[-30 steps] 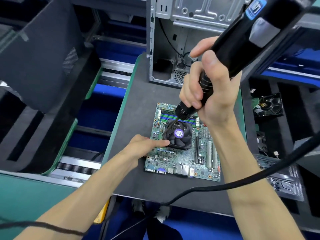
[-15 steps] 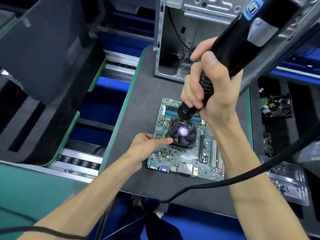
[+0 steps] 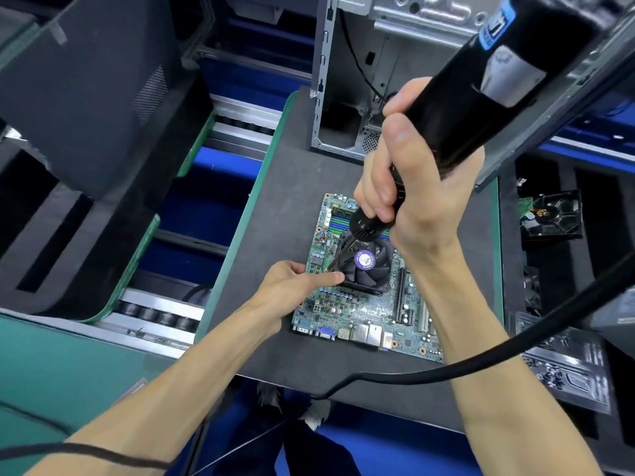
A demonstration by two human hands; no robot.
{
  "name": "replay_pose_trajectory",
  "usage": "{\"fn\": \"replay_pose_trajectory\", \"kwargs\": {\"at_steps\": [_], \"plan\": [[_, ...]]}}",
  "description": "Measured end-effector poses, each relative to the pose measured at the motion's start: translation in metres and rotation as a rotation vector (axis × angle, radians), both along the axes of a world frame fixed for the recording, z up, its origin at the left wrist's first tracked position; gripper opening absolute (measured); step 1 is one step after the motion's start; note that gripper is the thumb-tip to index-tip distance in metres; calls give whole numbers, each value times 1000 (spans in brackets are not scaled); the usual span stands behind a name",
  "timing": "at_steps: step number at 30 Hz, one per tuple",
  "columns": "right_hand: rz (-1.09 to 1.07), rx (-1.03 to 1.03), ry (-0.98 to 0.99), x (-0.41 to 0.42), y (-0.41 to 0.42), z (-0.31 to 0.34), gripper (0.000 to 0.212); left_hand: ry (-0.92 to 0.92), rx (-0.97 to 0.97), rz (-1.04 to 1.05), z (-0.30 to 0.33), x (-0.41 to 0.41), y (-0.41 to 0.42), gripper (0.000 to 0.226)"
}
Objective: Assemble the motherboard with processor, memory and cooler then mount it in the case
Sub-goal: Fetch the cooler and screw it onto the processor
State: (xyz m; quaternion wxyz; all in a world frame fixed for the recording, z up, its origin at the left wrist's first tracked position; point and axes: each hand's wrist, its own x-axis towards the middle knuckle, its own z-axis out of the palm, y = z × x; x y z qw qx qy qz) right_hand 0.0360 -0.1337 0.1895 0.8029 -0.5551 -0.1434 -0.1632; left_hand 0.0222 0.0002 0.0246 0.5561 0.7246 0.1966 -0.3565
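A green motherboard (image 3: pixel 360 317) lies flat on the dark mat (image 3: pixel 285 207) in the middle of the head view. A black cooler fan (image 3: pixel 366 266) with a purple hub sticker sits on it. My right hand (image 3: pixel 412 187) grips a black electric screwdriver (image 3: pixel 488 84), whose bit points down at the cooler's left corner. My left hand (image 3: pixel 292 286) rests on the board's left edge, thumb pressed against the cooler's near-left side. The open metal computer case (image 3: pixel 347 97) stands behind the board. Memory slots show partly under the screwdriver's chuck.
The screwdriver's black cable (image 3: pixel 446 369) loops across the mat's front edge. A foam tray on the right holds a spare fan (image 3: pixel 549 214) and a plastic bag of parts (image 3: pixel 567 365). A roller conveyor (image 3: pixel 158 321) and black foam blocks (image 3: pixel 86 97) lie to the left.
The view has shifted, so board and case sit a little lower and further right in frame. Both hands and the screwdriver keep the same pose on the cooler.
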Motion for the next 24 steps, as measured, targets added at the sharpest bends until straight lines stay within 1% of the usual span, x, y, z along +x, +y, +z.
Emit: {"fn": "replay_pose_trajectory", "kwargs": {"at_steps": [5, 7, 9, 10, 12, 14, 16, 18, 20, 24], "plan": [[218, -8, 55, 4, -6, 2, 2, 11, 0, -14, 2, 0, 1, 85], [253, -7, 67, 6, -5, 2, 12, 7, 2, -17, 2, 0, 1, 86], [251, -35, 72, 7, -3, 1, 26, 9, -5, -15, 1, 0, 1, 86], [245, -57, 76, 7, -1, 0, 29, 11, -11, -11, 1, 1, 1, 86], [240, -75, 84, 8, 1, 0, 29, 13, -14, -8, -1, 1, 1, 85], [261, -63, 70, 9, 2, 0, 20, 19, -16, -12, -2, 1, 1, 85], [267, -48, 59, 9, 3, 0, 15, 29, -17, -15, -2, 2, 1, 79], [250, -50, 58, 8, 4, -1, 16, 37, -20, -17, -3, 2, 2, 75], [244, -62, 51, 8, 6, -1, 15, 35, -23, -24, -3, 2, 2, 76], [207, -82, 74, 7, 3, -1, 29, 31, -25, -26, -5, 3, 3, 77]]}}
